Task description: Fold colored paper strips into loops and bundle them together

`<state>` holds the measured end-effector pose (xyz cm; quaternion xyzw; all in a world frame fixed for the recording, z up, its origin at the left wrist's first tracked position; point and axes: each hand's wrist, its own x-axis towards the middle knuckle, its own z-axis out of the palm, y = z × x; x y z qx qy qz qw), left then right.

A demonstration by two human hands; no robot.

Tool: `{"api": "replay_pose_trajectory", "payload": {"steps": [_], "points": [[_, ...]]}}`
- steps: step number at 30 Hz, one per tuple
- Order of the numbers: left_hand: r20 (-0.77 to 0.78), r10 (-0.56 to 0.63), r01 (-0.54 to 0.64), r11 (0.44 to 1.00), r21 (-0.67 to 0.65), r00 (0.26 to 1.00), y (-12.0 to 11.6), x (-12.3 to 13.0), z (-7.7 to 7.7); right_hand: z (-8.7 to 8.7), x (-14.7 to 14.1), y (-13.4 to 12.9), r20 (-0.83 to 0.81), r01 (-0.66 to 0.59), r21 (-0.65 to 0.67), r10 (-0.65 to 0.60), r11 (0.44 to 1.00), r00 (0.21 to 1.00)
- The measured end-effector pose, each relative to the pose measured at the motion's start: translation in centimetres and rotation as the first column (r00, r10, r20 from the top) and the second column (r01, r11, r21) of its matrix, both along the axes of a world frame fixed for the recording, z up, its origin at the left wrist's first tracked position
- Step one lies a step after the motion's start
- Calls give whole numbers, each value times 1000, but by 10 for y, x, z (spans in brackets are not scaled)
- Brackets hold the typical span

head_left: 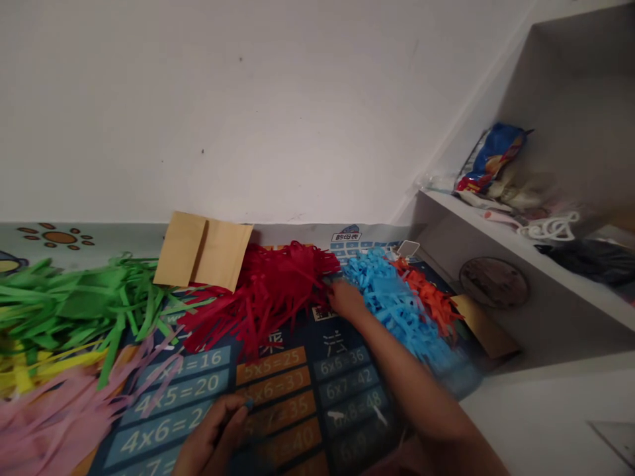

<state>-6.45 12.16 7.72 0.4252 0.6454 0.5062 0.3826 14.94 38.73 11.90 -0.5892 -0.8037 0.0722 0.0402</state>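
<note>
My left hand (215,436) is low in the middle of the head view, above a mat printed with times tables. Its thumb and fingers pinch a small blue piece (249,402), too small to identify. Farther out, my right hand (347,299) reaches to the right edge of a heap of red fringed strips (278,284). Its fingers look curled against the red strips; what they grip is hidden. Just right of that hand lies a pile of light blue fringed strips (391,297), with orange strips (431,297) beside it.
Green (84,297), yellow (54,363) and pink strips (59,423) spread along the left. A folded brown paper piece (221,251) rests on the red heap's back. At right, a shelf (496,215) holds a blue packet (499,155) and white cord (553,228). A wall (278,132) stands behind.
</note>
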Motion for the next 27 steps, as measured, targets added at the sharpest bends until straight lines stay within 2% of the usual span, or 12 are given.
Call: {"api": "replay_pose_trajectory", "payload": {"steps": [5, 8, 11, 14, 16, 18, 20, 23, 27], "points": [[-11, -104, 104, 994, -23, 994, 0, 1, 7, -4, 26, -33, -60, -13, -84, 8, 996, 998], [-77, -93, 94, 996, 10, 993, 2, 3, 15, -1, 45, -38, -199, 12, -96, -31, 995, 979], [-166, -58, 68, 996, 52, 984, 2, 1, 25, 11, 59, -47, -401, 67, -47, -80, 997, 912], [-207, -49, 68, 994, 83, 977, 0, 3, 38, 25, 56, -80, -597, 62, 5, -46, 998, 801], [-208, -64, 88, 990, 107, 976, -1, 9, 47, 29, 41, -116, -690, -31, -8, 17, 999, 724], [-199, -76, 106, 984, 142, 977, 0, 17, 54, 25, 20, -154, -769, -162, -64, 55, 985, 637], [-199, -94, 128, 977, 169, 975, 0, 25, 58, 15, 0, -188, -867, -237, -142, -5, 961, 499], [-220, -113, 155, 971, 182, 969, -2, 31, 59, -2, -19, -218, -946, -246, -226, -152, 943, 285], [-224, -117, 161, 968, 190, 967, -9, 28, 56, -16, -27, -229, -940, -233, -311, -262, 922, 217]]}}
